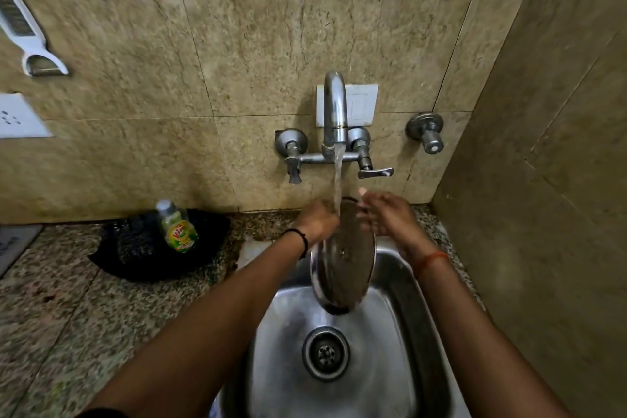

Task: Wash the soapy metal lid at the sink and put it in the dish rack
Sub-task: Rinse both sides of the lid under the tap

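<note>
Sink (400, 282): tilted, wet metal lid (349, 258) under water.

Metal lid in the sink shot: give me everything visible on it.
The metal lid is a round, shiny steel disc with a small rivet at its centre. It is held tilted, nearly on edge, above the sink basin, under the running tap stream. The left hand grips its upper left rim; the right hand touches its upper right edge. No suds are discernible.

Mottled beige stone tiles (271, 27) cover the back wall and meet a similar side wall (559, 146) at a corner on the right. A white switch plate (361, 105) and a socket (17, 117) sit on the back wall. Speckled granite forms the desk (68, 316). Light is dim.
</note>
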